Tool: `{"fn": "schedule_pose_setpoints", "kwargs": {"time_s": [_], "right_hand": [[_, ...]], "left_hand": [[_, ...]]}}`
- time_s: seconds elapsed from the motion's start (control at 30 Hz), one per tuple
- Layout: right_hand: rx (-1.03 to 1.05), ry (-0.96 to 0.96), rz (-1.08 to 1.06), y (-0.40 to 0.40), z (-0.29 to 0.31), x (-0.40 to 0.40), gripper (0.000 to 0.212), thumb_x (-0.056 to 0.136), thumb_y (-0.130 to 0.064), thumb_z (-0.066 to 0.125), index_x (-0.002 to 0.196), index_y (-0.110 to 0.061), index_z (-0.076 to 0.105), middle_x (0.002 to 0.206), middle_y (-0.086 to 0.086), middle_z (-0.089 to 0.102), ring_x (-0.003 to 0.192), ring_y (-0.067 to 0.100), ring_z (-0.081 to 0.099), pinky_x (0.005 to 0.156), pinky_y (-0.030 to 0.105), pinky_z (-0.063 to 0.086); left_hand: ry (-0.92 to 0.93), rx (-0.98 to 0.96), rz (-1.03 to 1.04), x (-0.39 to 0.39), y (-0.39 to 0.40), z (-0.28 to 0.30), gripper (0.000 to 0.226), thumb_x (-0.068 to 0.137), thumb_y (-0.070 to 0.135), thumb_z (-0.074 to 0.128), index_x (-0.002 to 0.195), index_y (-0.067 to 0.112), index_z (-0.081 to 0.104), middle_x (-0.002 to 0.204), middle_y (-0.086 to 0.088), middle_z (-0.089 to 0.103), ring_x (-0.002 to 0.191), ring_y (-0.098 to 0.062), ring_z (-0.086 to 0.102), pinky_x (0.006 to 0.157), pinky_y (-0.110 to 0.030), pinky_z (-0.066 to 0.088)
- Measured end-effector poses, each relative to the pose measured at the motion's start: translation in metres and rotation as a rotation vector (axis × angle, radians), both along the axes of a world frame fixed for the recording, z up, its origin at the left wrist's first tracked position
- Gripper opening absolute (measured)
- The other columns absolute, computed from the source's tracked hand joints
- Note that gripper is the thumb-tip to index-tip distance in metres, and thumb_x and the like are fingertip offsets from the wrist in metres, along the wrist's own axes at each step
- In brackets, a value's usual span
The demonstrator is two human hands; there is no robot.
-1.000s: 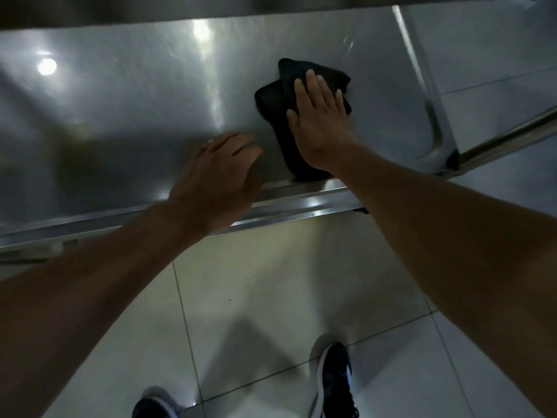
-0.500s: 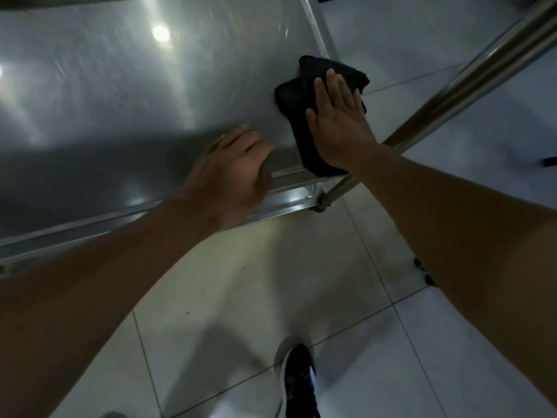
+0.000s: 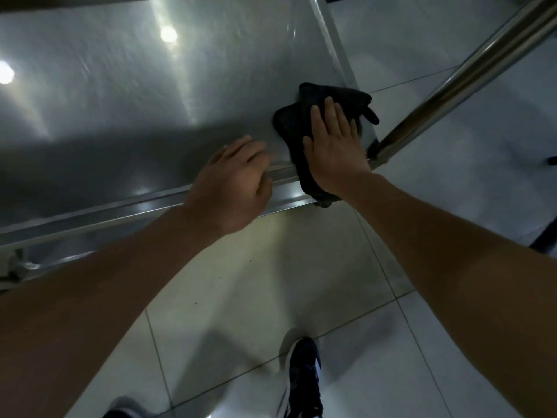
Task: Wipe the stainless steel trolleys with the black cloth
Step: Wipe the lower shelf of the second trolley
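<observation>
Right hand (image 3: pixel 334 152), fingers straight and together, is pressing the crumpled black cloth (image 3: pixel 304 131) flat at centre right, on the stainless steel trolley (image 3: pixel 126 110) shelf's near corner. Left hand (image 3: pixel 233 188), fingers loosely curled, is resting on its front rim.

Our right hand (image 3: pixel 333 149) lies flat, palm down, its fingers (image 3: pixel 330 111) straight and held close together, the thumb out to the left, pressing on the cloth (image 3: pixel 304 122). Our left hand (image 3: pixel 233 184) sits just beside it to the left, palm down with the fingers loosely bent and the fingertips touching the trolley (image 3: pixel 120 110). Both forearms are bare and reach forward from the lower corners, converging toward the hands.
</observation>
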State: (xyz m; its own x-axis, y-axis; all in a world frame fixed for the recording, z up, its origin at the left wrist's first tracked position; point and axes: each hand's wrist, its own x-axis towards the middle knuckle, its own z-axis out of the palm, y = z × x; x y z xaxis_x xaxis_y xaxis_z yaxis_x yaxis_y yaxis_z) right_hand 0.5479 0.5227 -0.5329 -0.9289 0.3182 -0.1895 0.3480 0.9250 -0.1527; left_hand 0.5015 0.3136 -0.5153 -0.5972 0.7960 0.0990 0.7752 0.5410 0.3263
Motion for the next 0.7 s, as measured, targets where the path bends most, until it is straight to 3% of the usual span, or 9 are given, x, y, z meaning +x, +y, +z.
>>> {"fn": "schedule_pose_setpoints", "kwargs": {"time_s": [0.3,0.5,0.7], "right_hand": [[0.001,0.001,0.041,-0.077,0.000,-0.012,0.061,0.108,-0.038,0.017,0.159,-0.012,-0.002,0.166,0.013,-0.011,0.154,0.027,-0.011,0.125,0.048,-0.002],[0.019,0.001,0.105,-0.131,0.000,-0.030,0.061,0.108,-0.039,0.016,0.159,-0.014,-0.003,0.166,0.011,-0.013,0.154,0.027,-0.012,0.125,0.046,-0.002],[0.011,-0.003,0.181,-0.198,-0.001,-0.055,0.062,0.107,-0.039,0.018,0.160,-0.014,-0.002,0.167,0.011,-0.013,0.154,0.026,-0.012,0.124,0.046,-0.003]], "left_hand": [[-0.031,-0.032,0.024,0.001,-0.092,0.002,0.044,0.093,0.026,0.046,0.129,0.004,0.058,0.138,-0.015,0.054,0.135,-0.034,0.043,0.107,-0.048,0.041],[-0.109,-0.117,0.101,-0.009,-0.154,0.005,0.050,0.096,0.033,0.040,0.139,0.009,0.049,0.148,-0.012,0.045,0.143,-0.028,0.032,0.115,-0.046,0.032],[-0.144,-0.136,0.220,-0.015,-0.224,0.007,0.047,0.099,0.031,0.046,0.143,0.014,0.045,0.152,-0.007,0.041,0.146,-0.023,0.026,0.119,-0.042,0.025]]}}
